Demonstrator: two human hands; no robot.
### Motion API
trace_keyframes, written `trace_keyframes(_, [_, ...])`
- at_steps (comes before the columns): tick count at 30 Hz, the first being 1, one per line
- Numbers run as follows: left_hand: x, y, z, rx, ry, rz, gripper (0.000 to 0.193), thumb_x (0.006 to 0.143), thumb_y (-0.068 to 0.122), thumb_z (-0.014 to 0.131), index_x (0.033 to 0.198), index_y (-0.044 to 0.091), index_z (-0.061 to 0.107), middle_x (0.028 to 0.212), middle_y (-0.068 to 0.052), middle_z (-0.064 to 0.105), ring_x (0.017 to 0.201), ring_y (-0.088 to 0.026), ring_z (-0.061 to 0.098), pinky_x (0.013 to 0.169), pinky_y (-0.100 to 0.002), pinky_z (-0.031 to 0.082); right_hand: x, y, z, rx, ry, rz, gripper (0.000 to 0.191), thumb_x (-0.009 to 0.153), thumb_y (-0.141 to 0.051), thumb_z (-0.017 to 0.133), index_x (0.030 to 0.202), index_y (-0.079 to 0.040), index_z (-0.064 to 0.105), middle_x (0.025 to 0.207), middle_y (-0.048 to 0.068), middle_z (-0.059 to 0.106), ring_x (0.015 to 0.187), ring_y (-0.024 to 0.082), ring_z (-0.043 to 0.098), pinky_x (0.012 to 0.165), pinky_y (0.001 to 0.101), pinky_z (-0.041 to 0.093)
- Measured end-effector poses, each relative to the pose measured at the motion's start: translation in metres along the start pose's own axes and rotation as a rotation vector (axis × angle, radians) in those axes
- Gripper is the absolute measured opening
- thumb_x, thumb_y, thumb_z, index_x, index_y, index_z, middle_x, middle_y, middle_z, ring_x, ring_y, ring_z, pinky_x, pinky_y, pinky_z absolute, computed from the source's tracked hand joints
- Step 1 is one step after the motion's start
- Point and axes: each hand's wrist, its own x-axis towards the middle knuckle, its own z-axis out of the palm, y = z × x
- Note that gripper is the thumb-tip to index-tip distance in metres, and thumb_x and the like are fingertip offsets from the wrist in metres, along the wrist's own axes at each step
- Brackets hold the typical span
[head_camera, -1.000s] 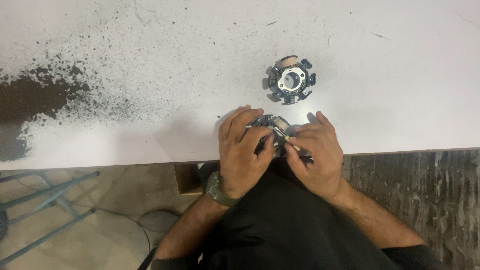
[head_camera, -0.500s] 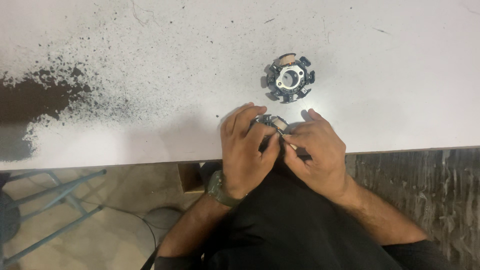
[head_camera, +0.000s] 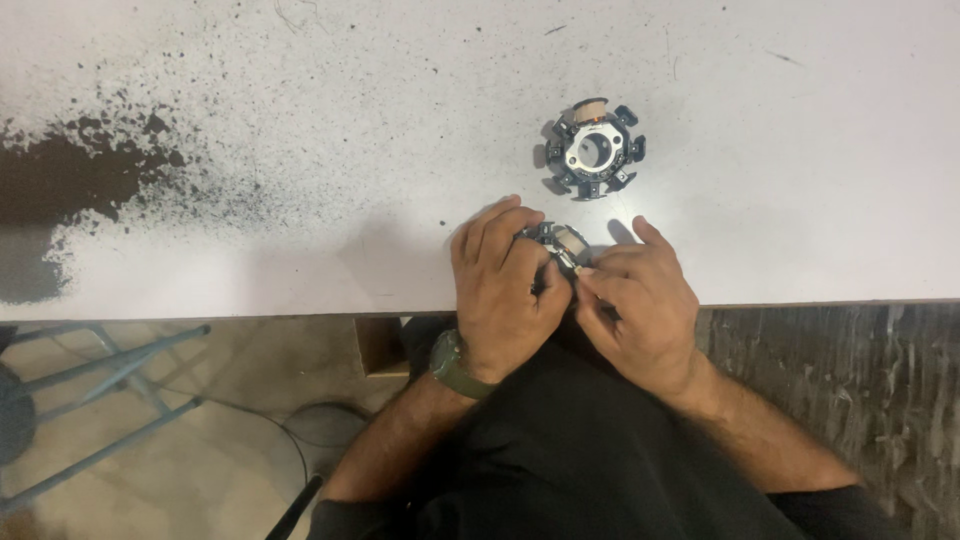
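Note:
My left hand is closed over a small round stator core at the near edge of the white table; only its top, with dark teeth and one pale wound coil, shows between my hands. My right hand pinches at the core's near right side with thumb and forefinger; what it pinches is too small to make out. A second stator core, a black toothed ring with a silver hub and one copper-wound tooth, lies flat on the table just beyond my hands. A green watch sits on my left wrist.
A dark patch of worn paint with scattered specks covers the table's left part. Below the table edge a blue metal frame and a cable lie on the floor at left. A rough dark surface is at right.
My hands have stayed at the table's near edge with small finger shifts on the core. The second core has not moved on the table.

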Motion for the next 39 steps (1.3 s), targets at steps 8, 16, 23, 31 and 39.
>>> trace_keyframes(8, [0.007, 0.0, -0.023, -0.177, -0.027, -0.072, 0.026, 0.09, 0.011, 0.075, 0.11, 0.002, 0.06, 0.142, -0.018, 0.052, 0.13, -0.035, 0.056, 0.106, -0.046, 0.049, 0.003, -0.004, -0.008, 0.015, -0.006, 0.014, 0.026, 0.082, 0.003, 0.079, 0.102, -0.004, 0.064, 0.099, 0.012, 0.071, 0.096, 0.029, 0.072, 0.114, 0.0575, 0.047])
trace_keyframes(16, [0.018, -0.004, -0.029, 0.002, -0.097, 0.064, 0.021, 0.093, 0.008, 0.074, 0.113, 0.006, 0.067, 0.124, -0.008, 0.067, 0.112, -0.028, 0.068, 0.098, -0.043, 0.054, -0.001, 0.004, 0.004, 0.074, 0.075, 0.099, 0.024, 0.087, 0.003, 0.075, 0.104, -0.001, 0.059, 0.098, 0.014, 0.071, 0.094, 0.031, 0.072, 0.112, 0.0563, 0.052])
trace_keyframes(23, [0.026, -0.006, -0.03, -0.029, -0.103, 0.065, 0.015, 0.093, 0.007, 0.073, 0.105, 0.006, 0.065, 0.117, -0.008, 0.068, 0.105, -0.029, 0.068, 0.092, -0.042, 0.055, 0.0, 0.007, 0.003, 0.102, 0.066, 0.089, 0.024, 0.085, 0.004, 0.077, 0.101, -0.001, 0.06, 0.096, 0.014, 0.07, 0.092, 0.032, 0.072, 0.11, 0.0555, 0.054])
trace_keyframes(31, [0.042, 0.002, -0.031, -0.077, -0.148, -0.082, 0.011, 0.092, 0.006, 0.073, 0.1, 0.006, 0.064, 0.103, -0.007, 0.069, 0.094, -0.029, 0.067, 0.08, -0.042, 0.055, 0.006, 0.003, 0.002, 0.115, 0.052, 0.058, 0.026, 0.083, 0.005, 0.077, 0.101, -0.002, 0.061, 0.098, 0.013, 0.07, 0.096, 0.032, 0.071, 0.11, 0.0554, 0.055])
trace_keyframes(39, [0.031, 0.0, -0.049, 0.002, -0.181, 0.086, 0.017, 0.089, 0.004, 0.075, 0.104, 0.004, 0.066, 0.12, -0.01, 0.065, 0.107, -0.03, 0.067, 0.089, -0.042, 0.056, 0.003, 0.009, 0.002, 0.136, 0.072, 0.077, 0.026, 0.083, 0.004, 0.078, 0.102, -0.002, 0.061, 0.097, 0.013, 0.069, 0.095, 0.031, 0.071, 0.109, 0.0551, 0.054])
